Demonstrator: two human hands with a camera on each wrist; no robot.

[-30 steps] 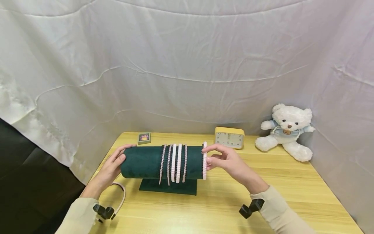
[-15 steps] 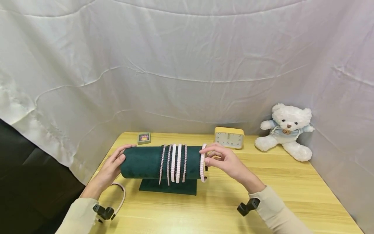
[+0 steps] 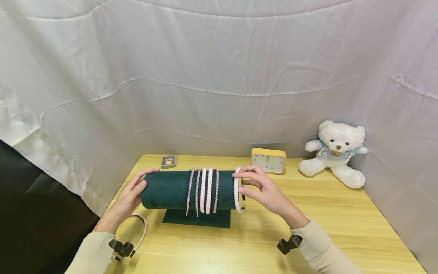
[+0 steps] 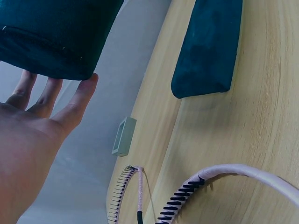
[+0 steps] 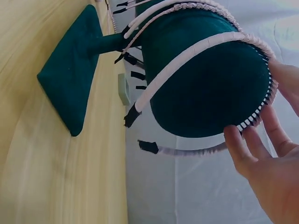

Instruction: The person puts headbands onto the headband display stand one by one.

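Note:
A dark green velvet headband stand (image 3: 164,190), a horizontal roll on a flat base, stands mid-table. Around its middle sit several pink and white headbands (image 3: 209,194), some braided. My left hand (image 3: 124,201) steadies the roll's left end, thumb in front; in the left wrist view its fingers (image 4: 77,102) reach fairly straight to the end's edge. At the right end, my right hand (image 3: 268,190) holds a pale pink headband (image 3: 236,194) between thumb and fingers. In the right wrist view this wrapped headband (image 5: 187,56) lies over the roll's end rim, its black-tipped ends spread apart.
A pale headband (image 3: 145,230) lies on the table by my left wrist, and another with a toothed inner side (image 4: 122,191) lies behind it. At the back are a small box (image 3: 169,161), a yellow clock (image 3: 268,160) and a white teddy bear (image 3: 337,156).
My right hand has moved slightly left, bringing the pink headband a little further onto the roll's right end, with its lower end tilting outward. The left hand has not moved.

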